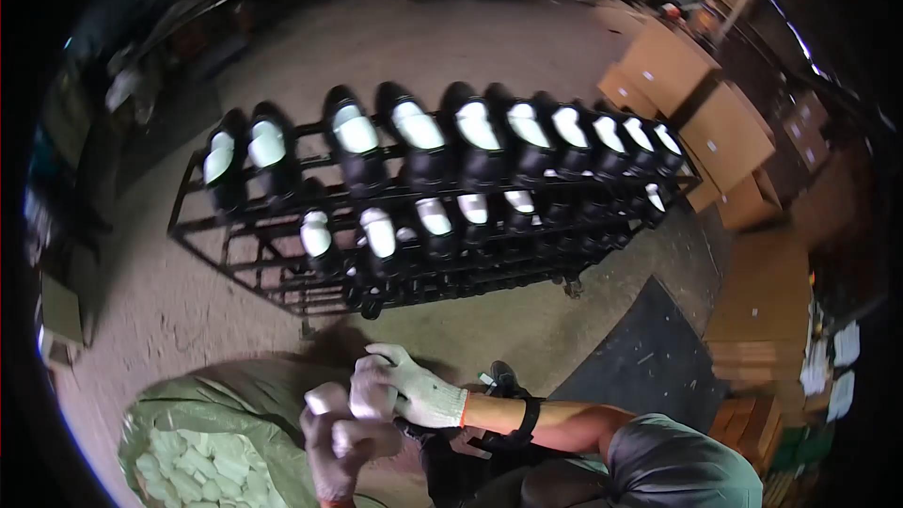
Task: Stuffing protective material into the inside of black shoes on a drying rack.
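Observation:
Both my hands wear pale knitted work gloves and are close together at the lower middle. My left hand (pixel 331 456) has its fingers bent around a small white shoe insert (pixel 327 399); blur hides its exact outline. Just above and to the right, my right hand (pixel 419 390) curls its fingers around another pale insert (pixel 373 400), partly covered by the glove. Beside my left hand a large green sack (pixel 165 404) gapes, with many similar white inserts (pixel 193 466) inside.
Ahead stands a black metal rack (pixel 235 268) with tiers of black shoes (pixel 428 165), several with white inserts showing in their openings. Cardboard boxes (pixel 729 136) are stacked at the right. A dark mat (pixel 649 348) lies on the concrete floor.

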The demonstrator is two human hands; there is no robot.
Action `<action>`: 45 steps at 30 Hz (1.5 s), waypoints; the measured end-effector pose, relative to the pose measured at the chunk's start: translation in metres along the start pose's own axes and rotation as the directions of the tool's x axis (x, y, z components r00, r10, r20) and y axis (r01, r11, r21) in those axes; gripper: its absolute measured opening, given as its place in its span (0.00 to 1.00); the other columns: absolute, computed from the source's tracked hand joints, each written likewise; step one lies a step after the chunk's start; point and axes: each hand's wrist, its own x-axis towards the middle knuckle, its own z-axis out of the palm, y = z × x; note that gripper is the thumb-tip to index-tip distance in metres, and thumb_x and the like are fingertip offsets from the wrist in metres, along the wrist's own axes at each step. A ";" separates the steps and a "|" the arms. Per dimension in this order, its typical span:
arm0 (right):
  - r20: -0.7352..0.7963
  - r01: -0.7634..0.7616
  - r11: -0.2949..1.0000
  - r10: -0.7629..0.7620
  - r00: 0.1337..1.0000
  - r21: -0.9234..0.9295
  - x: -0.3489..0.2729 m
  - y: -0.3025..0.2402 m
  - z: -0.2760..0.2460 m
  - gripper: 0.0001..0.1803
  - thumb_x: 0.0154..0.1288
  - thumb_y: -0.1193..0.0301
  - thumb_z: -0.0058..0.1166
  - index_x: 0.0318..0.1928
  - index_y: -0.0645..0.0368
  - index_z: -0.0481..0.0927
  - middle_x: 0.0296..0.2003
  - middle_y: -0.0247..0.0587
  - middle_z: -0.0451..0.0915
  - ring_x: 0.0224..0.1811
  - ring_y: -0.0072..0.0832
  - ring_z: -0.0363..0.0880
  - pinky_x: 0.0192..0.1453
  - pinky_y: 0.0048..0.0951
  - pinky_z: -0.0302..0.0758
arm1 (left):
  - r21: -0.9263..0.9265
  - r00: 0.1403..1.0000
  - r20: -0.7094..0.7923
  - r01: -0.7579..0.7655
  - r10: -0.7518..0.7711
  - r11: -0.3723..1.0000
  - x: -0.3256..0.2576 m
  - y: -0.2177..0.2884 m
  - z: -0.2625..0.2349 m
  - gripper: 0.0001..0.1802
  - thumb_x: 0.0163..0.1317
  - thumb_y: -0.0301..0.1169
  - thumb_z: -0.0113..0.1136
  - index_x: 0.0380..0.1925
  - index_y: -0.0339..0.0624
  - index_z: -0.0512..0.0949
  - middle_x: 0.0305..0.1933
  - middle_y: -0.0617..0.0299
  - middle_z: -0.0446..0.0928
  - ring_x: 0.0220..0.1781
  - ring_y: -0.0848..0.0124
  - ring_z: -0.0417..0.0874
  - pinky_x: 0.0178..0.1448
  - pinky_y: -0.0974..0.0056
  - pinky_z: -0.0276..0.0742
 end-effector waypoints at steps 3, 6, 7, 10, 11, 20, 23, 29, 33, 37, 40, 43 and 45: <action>0.049 -0.118 0.976 0.111 0.993 0.183 -0.038 0.010 -0.110 0.27 0.77 0.74 0.56 0.74 0.58 0.78 0.75 0.42 0.74 0.82 0.41 0.70 0.86 0.39 0.68 | 0.009 0.978 0.156 -0.144 0.141 0.990 0.043 0.057 0.108 0.34 0.41 0.34 0.82 0.54 0.39 0.87 0.63 0.48 0.76 0.67 0.48 0.79 0.73 0.47 0.78; 0.079 -0.259 0.636 0.297 0.952 0.727 -0.105 0.059 -0.212 0.31 0.79 0.67 0.57 0.79 0.58 0.76 0.75 0.44 0.78 0.78 0.35 0.75 0.85 0.39 0.70 | 0.089 0.914 0.328 -0.284 0.241 0.955 0.063 0.098 0.215 0.33 0.43 0.33 0.86 0.54 0.40 0.87 0.64 0.47 0.76 0.68 0.46 0.79 0.72 0.46 0.79; 0.063 -0.324 0.674 0.381 0.922 0.664 -0.126 0.068 -0.240 0.32 0.77 0.69 0.59 0.79 0.58 0.75 0.73 0.43 0.80 0.77 0.34 0.76 0.83 0.39 0.72 | -0.094 0.889 0.355 -0.275 0.290 0.957 0.067 0.121 0.252 0.31 0.45 0.33 0.86 0.53 0.42 0.88 0.63 0.47 0.76 0.67 0.45 0.79 0.72 0.44 0.81; -0.084 -0.363 0.508 0.662 0.745 0.781 -0.182 0.081 -0.335 0.35 0.72 0.79 0.63 0.78 0.59 0.75 0.69 0.42 0.83 0.73 0.36 0.81 0.78 0.40 0.79 | 0.129 0.753 0.558 -0.493 0.348 0.860 0.088 0.156 0.351 0.30 0.48 0.33 0.87 0.53 0.42 0.88 0.64 0.45 0.74 0.67 0.45 0.80 0.69 0.45 0.85; -0.210 -0.234 0.475 0.707 0.676 0.848 -0.198 0.100 -0.370 0.35 0.71 0.81 0.64 0.78 0.59 0.75 0.68 0.42 0.84 0.71 0.36 0.82 0.77 0.40 0.80 | 0.072 0.750 0.584 -0.427 0.309 0.902 0.097 0.166 0.383 0.29 0.48 0.38 0.87 0.52 0.47 0.89 0.65 0.45 0.77 0.67 0.42 0.79 0.70 0.42 0.83; -0.972 -0.078 0.970 0.234 0.015 0.232 -0.200 0.281 -0.667 0.33 0.70 0.78 0.68 0.73 0.61 0.72 0.64 0.45 0.79 0.68 0.36 0.78 0.76 0.40 0.75 | 0.186 0.555 0.817 -0.508 0.155 0.841 0.132 0.235 0.603 0.36 0.53 0.52 0.81 0.62 0.53 0.87 0.76 0.34 0.68 0.77 0.32 0.69 0.81 0.36 0.72; -0.971 -0.672 0.722 -0.003 0.238 -0.167 -0.199 0.352 -0.706 0.28 0.74 0.67 0.67 0.69 0.63 0.77 0.60 0.52 0.84 0.66 0.45 0.81 0.76 0.44 0.75 | 0.138 0.509 0.842 -0.527 0.181 0.838 0.123 0.230 0.635 0.34 0.54 0.51 0.82 0.59 0.52 0.87 0.77 0.34 0.67 0.77 0.31 0.69 0.82 0.36 0.71; -0.772 -0.551 0.705 0.008 0.636 -0.446 -0.166 0.381 -0.708 0.13 0.76 0.64 0.62 0.54 0.55 0.89 0.53 0.50 0.90 0.60 0.50 0.87 0.71 0.53 0.79 | 0.201 0.689 0.705 -0.419 0.166 0.885 0.129 0.203 0.624 0.27 0.56 0.49 0.83 0.55 0.55 0.90 0.71 0.46 0.76 0.72 0.34 0.75 0.76 0.37 0.76; -0.592 -0.573 0.243 -0.009 0.806 -0.783 -0.181 0.388 -0.705 0.16 0.77 0.60 0.53 0.51 0.54 0.90 0.47 0.52 0.92 0.54 0.56 0.90 0.64 0.58 0.82 | -0.007 0.541 0.721 -0.618 0.432 0.786 0.167 0.148 0.641 0.12 0.65 0.40 0.78 0.48 0.60 0.91 0.62 0.54 0.80 0.70 0.43 0.78 0.73 0.42 0.77; -0.500 -0.472 0.309 -0.013 0.866 -0.826 -0.191 0.373 -0.704 0.15 0.78 0.70 0.54 0.57 0.54 0.90 0.45 0.53 0.92 0.50 0.58 0.90 0.64 0.58 0.81 | -0.203 0.698 0.665 -0.172 0.265 0.964 0.195 0.192 0.633 0.10 0.66 0.32 0.73 0.46 0.58 0.91 0.52 0.59 0.84 0.57 0.54 0.86 0.65 0.53 0.81; -0.446 -0.422 0.146 -0.223 0.867 -0.895 -0.205 0.392 -0.716 0.17 0.80 0.67 0.54 0.61 0.52 0.88 0.47 0.52 0.91 0.53 0.55 0.89 0.63 0.59 0.79 | -0.283 0.670 0.737 0.418 -0.084 0.863 0.204 0.208 0.642 0.26 0.67 0.43 0.73 0.59 0.37 0.84 0.50 0.61 0.84 0.53 0.70 0.84 0.58 0.62 0.81; -0.529 -0.522 0.231 0.038 0.848 -0.821 -0.194 0.347 -0.702 0.22 0.78 0.65 0.60 0.67 0.54 0.86 0.54 0.55 0.89 0.59 0.58 0.86 0.70 0.59 0.77 | -0.294 0.697 0.702 0.473 -0.148 0.831 0.206 0.199 0.641 0.28 0.70 0.44 0.72 0.64 0.39 0.82 0.55 0.58 0.85 0.56 0.67 0.86 0.62 0.59 0.83; -0.546 -0.485 0.489 0.020 0.837 -0.725 -0.189 0.284 -0.677 0.30 0.75 0.64 0.66 0.74 0.56 0.79 0.65 0.56 0.82 0.64 0.57 0.83 0.74 0.58 0.76 | -0.381 0.630 0.742 0.678 -0.230 0.628 0.209 0.200 0.635 0.26 0.77 0.47 0.68 0.62 0.38 0.84 0.55 0.55 0.87 0.57 0.63 0.89 0.63 0.56 0.85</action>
